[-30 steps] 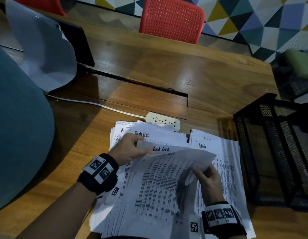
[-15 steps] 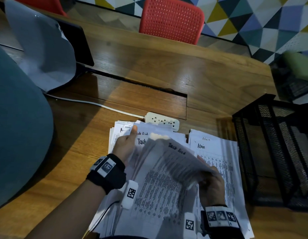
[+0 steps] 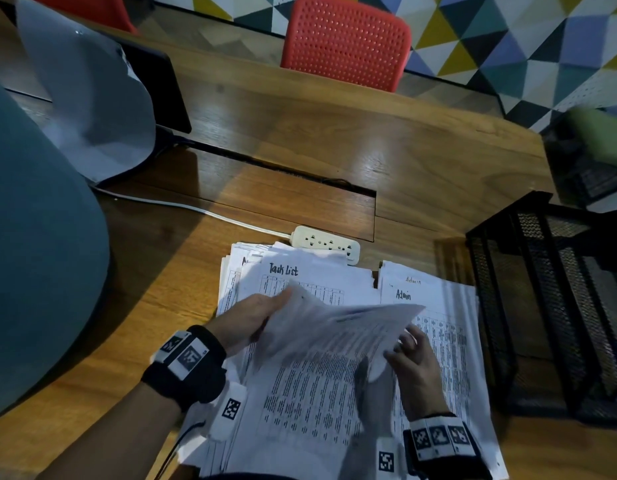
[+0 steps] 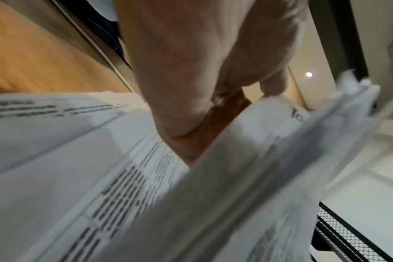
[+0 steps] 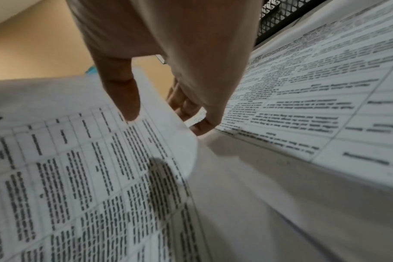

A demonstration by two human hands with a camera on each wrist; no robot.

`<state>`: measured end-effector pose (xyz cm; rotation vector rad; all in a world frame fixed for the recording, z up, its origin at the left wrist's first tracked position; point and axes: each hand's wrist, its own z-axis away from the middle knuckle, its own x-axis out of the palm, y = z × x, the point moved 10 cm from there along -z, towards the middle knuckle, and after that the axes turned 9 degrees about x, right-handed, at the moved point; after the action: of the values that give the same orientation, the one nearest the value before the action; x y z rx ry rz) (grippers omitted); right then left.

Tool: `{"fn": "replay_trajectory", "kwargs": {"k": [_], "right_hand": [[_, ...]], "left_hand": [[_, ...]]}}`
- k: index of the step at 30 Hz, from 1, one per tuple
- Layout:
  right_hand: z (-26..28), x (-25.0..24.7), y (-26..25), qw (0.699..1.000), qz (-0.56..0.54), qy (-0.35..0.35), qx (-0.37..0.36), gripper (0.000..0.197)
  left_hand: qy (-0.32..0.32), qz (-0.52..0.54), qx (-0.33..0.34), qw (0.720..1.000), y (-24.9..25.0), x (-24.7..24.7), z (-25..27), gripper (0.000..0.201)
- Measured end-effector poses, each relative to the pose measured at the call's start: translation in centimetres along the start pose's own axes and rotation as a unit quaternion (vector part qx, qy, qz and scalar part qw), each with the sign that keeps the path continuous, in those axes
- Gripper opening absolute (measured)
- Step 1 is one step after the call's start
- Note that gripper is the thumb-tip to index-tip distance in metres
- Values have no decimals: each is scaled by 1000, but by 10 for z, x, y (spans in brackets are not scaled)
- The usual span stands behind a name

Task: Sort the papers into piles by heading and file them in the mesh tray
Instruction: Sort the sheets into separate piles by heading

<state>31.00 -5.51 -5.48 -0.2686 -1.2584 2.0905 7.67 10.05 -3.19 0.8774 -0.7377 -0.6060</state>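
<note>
Left hand pinching lifted sheet clear to expose headings; right hand seemingly pinching its edge, blurred.

Both forearms reach forward from the bottom of the head view, each wrist wrapped in a black band with square printed markers. The left hand is turned thumb-up, its fingers pointing forward and hidden behind a lifted sheet whose left edge it holds. The right hand lies lower and to the right, back upward, thumb pressed on the sheet's printed face and fingers curled beneath its right edge
</note>
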Motion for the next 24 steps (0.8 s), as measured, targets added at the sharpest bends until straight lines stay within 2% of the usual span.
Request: {"fn": "replay_trajectory", "kwargs": {"k": [1, 3, 4, 5, 6, 8, 10, 12, 14, 15, 16, 17, 18, 19, 20, 22, 23, 24], "right_hand": [[0, 0, -1, 1000, 2, -2, -8, 61], [3, 6, -8, 999, 26, -30, -30, 34], [6, 12, -11, 997, 34, -56, -41, 22], [10, 18, -14, 995, 43, -75, -47, 20], [9, 20, -14, 995, 45, -80, -44, 23], [3, 16, -7, 997, 26, -68, -23, 24], [-4, 9, -1, 998, 16, -51, -17, 20], [-5, 8, 1, 998, 22, -51, -23, 20], [-5, 2, 0, 999, 34, -22, -7, 26], [-3, 3, -2, 999, 45, -8, 2, 23], [-1, 4, -4, 998, 61, 2, 9, 17], [1, 6, -8, 997, 70, 9, 14, 25], [2, 3, -11, 997, 67, 25, 25, 38], [2, 0, -15, 997, 65, 35, 26, 45], [2, 2, -16, 998, 43, 39, 27, 46], [4, 17, -16, 998, 26, -2, 51, 19], [4, 20, -13, 996, 57, 18, 61, 11], [8, 27, -6, 982, 171, 12, 73, 23]], "left_hand": [[8, -6, -3, 1000, 3, -1, -1, 77], [90, -74, 34, 993, 20, -17, -9, 72], [156, -140, 71, 975, 33, -33, -13, 58], [218, -218, 105, 945, 48, -48, -16, 42], [250, -295, 123, 914, 59, -58, -20, 34], [249, -425, 99, 865, 64, -71, -36, 41], [231, -507, 68, 828, 65, -74, -47, 34], [243, -544, 115, 795, 79, -67, -43, 17], [256, -534, 216, 776, 99, -53, -27, 8], [245, -490, 256, 796, 103, -46, -18, 9], [217, -419, 269, 840, 101, -39, -11, 10], [173, -346, 255, 886, 95, -30, -6, 10], [119, -287, 234, 921, 88, -18, -1, 11], [69, -244, 216, 943, 82, -5, 5, 11], [26, -205, 200, 958, 76, 7, 12, 10], [-30, -144, 173, 974, 67, 22, 21, 10], [-41, -129, 165, 977, 65, 25, 24, 10], [-38, -122, 163, 978, 64, 25, 25, 10]]}}
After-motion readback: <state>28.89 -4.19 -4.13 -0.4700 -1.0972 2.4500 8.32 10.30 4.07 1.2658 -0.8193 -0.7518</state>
